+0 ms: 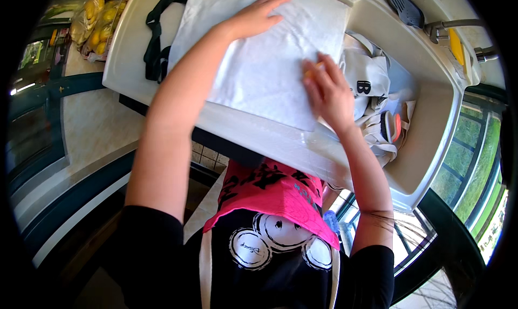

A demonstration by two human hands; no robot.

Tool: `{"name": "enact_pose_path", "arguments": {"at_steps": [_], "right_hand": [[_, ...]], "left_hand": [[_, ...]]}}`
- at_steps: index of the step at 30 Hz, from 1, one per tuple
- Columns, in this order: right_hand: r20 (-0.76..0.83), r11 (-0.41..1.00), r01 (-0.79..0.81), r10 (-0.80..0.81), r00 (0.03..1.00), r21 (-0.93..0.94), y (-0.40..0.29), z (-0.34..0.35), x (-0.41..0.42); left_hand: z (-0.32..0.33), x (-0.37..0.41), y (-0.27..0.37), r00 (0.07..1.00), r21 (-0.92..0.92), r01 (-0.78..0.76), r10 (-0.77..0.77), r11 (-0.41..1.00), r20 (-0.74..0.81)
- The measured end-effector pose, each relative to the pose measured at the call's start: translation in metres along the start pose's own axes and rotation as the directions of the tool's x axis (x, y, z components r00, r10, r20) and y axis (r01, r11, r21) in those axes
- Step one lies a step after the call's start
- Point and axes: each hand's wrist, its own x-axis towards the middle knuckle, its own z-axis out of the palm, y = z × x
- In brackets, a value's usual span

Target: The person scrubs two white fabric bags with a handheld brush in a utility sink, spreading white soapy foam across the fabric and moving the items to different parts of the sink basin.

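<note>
A white fabric bag lies spread and wet-looking over the drainboard of a white laundry sink. A dark green strap loops out from its left side. My left hand rests flat on the upper part of the fabric, fingers stretched out. Over the right side of the fabric, my right hand has its fingers curled around a small orange thing. Blur and the fingers hide most of that thing, so its kind is unclear.
In the basin to the right lie white cloth bags with black print, and a brush with an orange part. A slotted spatula, a faucet and a yellow sponge line the rim. Bagged yellow fruit sits left.
</note>
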Motion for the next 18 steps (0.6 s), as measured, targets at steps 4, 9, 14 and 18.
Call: {"name": "enact_pose_path", "arguments": {"at_steps": [4,9,14,18], "right_hand": [[-0.159,0.993,-0.094,0.081,0.984,-0.077,-0.049,0.044,0.011],[-0.068,0.993,0.096,-0.101,0.993,-0.065,-0.157,0.121,0.029],[-0.33,0.825,-0.521,0.439,0.836,-0.222,-0.115,0.077,-0.011],[-0.354,0.864,-0.401,0.289,0.889,-0.303,-0.122,0.126,0.028]], "left_hand": [[-0.063,-0.09,-0.01,0.975,0.654,-0.211,0.111,0.727,0.191],[-0.065,-0.128,-0.035,0.97,0.62,-0.225,0.231,0.752,0.071],[-0.08,-0.128,-0.067,0.921,0.366,-0.387,0.373,0.846,0.112],[-0.083,-0.124,-0.064,0.974,-0.082,-0.228,0.228,0.97,-0.003]]}}
